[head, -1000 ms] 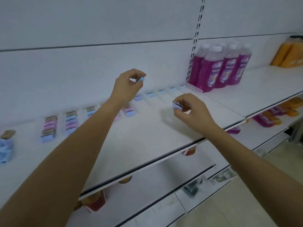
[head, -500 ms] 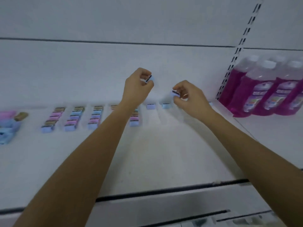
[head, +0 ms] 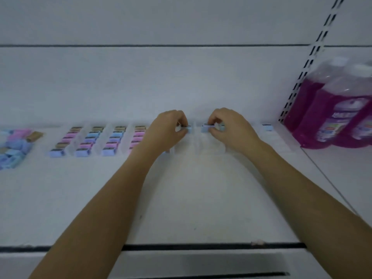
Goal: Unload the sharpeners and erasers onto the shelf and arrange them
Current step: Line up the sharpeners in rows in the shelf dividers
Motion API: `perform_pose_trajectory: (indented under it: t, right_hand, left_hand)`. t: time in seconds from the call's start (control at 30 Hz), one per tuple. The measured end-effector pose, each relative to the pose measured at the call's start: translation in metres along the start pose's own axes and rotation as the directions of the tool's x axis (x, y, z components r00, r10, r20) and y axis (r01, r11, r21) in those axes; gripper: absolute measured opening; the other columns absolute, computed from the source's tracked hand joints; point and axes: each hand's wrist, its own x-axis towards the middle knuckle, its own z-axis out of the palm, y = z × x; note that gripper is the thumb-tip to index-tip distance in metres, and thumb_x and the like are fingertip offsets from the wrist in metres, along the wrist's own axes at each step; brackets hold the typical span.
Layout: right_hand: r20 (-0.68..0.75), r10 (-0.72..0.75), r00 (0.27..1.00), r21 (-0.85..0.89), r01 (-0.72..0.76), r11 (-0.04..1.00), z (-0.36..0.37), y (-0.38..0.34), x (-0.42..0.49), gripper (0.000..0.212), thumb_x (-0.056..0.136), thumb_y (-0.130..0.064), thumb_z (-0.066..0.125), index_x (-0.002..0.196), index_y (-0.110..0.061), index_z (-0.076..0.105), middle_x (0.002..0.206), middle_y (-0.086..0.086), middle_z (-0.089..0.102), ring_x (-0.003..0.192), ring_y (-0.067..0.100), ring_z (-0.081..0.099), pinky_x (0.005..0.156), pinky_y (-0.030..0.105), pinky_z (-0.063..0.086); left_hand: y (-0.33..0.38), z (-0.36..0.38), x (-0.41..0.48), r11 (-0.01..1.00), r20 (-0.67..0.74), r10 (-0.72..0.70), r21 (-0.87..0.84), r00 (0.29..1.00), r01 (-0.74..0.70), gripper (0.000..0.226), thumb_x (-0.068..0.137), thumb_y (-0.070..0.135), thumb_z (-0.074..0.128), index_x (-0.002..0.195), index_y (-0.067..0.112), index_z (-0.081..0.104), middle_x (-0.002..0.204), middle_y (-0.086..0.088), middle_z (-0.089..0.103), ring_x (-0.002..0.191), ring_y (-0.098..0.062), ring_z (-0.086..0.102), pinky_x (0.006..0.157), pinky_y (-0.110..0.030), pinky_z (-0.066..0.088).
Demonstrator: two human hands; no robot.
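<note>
Both your hands are at the back of the shelf, close to the rear wall. Left hand pinches the left piece, small and blue, at thumb and fingertips. Right hand pinches the right piece the same way. Neither hand is wide; both are curled tight on their piece. The 2 pieces sit just beside each other in the gap between your hands, low at shelf level. Can't tell if they've touched down. Sharpener or eraser: too blurred to call.

Key relation: each piece lies inboard of its hand, long axis left-right, parallel to the rear wall. Filled columns run front-to-back just left of your left hand, 4 visible, so I'd read these 2 as heads of new columns. Next slots would be toward you from each piece.

Lone piece sits right of your right hand, on the same back line. Loose pile is far left, so the left hand is nearer for restock. Bottles are far right, well apart.
</note>
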Motion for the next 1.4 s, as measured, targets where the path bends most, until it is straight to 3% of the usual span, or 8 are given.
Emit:
perform_pose_trajectory:
  t: [0.2, 0.3, 0.5, 0.67, 1.4]
  right_hand:
    - [0.079, 0.047, 0.996, -0.152, -0.035, 0.988, 0.002, -0.001, 0.002, 0.016, 0.087, -0.027, 0.061, 0.094, -0.014, 0.067, 0.098, 0.002, 0.065, 0.1, 0.022, 0.05, 0.077, 0.03, 0.037]
    - [0.093, 0.052, 0.994, -0.199, -0.033, 0.979, 0.002, -0.003, 0.002, 0.018, 0.089, -0.026, 0.058, 0.096, -0.015, 0.07, 0.103, 0.003, 0.065, 0.102, 0.024, 0.05, 0.085, 0.036, 0.042]
    - [0.096, 0.029, 0.995, -0.176, -0.012, 0.984, 0.0, -0.005, -0.004, 0.02, 0.089, -0.024, 0.055, 0.098, -0.013, 0.07, 0.101, 0.005, 0.067, 0.098, 0.027, 0.05, 0.086, 0.041, 0.042]
    - [0.108, 0.021, 0.994, -0.183, -0.001, 0.983, 0.0, -0.006, -0.006, 0.024, 0.088, -0.014, 0.051, 0.104, -0.013, 0.069, 0.106, 0.005, 0.066, 0.1, 0.029, 0.05, 0.087, 0.042, 0.041]
    - [0.112, 0.004, 0.994, -0.176, 0.016, 0.984, 0.001, -0.004, -0.009, 0.025, 0.089, -0.014, 0.049, 0.103, -0.014, 0.07, 0.106, 0.004, 0.067, 0.098, 0.028, 0.051, 0.086, 0.042, 0.042]
  left_hand:
    - [0.002, 0.002, 0.002, 0.992, 0.1, -0.026, 0.128, 0.995, 0.013, 0.012, 0.086, 0.012, 0.056, 0.094, 0.006, 0.063, 0.099, -0.009, 0.063, 0.099, -0.025, 0.053, 0.079, -0.023, 0.033]
    - [0.004, 0.004, 0.001, 0.98, 0.119, -0.036, 0.196, 0.992, 0.012, 0.017, 0.089, 0.011, 0.05, 0.098, 0.006, 0.064, 0.103, -0.008, 0.061, 0.103, -0.024, 0.048, 0.082, -0.028, 0.036]
    - [0.007, 0.002, -0.003, 0.952, 0.076, -0.012, 0.306, 0.997, -0.012, 0.028, 0.095, 0.02, 0.041, 0.104, 0.008, 0.064, 0.107, -0.006, 0.061, 0.106, -0.024, 0.046, 0.085, -0.037, 0.044]
    - [0.006, 0.002, -0.008, 0.951, 0.074, -0.019, 0.308, 0.997, -0.005, 0.03, 0.097, 0.023, 0.038, 0.106, 0.011, 0.064, 0.109, -0.003, 0.062, 0.109, -0.023, 0.046, 0.084, -0.035, 0.042]
    - [0.002, 0.0, -0.011, 0.963, 0.085, 0.0, 0.27, 0.996, -0.023, 0.031, 0.097, 0.023, 0.038, 0.112, 0.016, 0.064, 0.115, 0.001, 0.062, 0.112, -0.02, 0.045, 0.085, -0.032, 0.037]
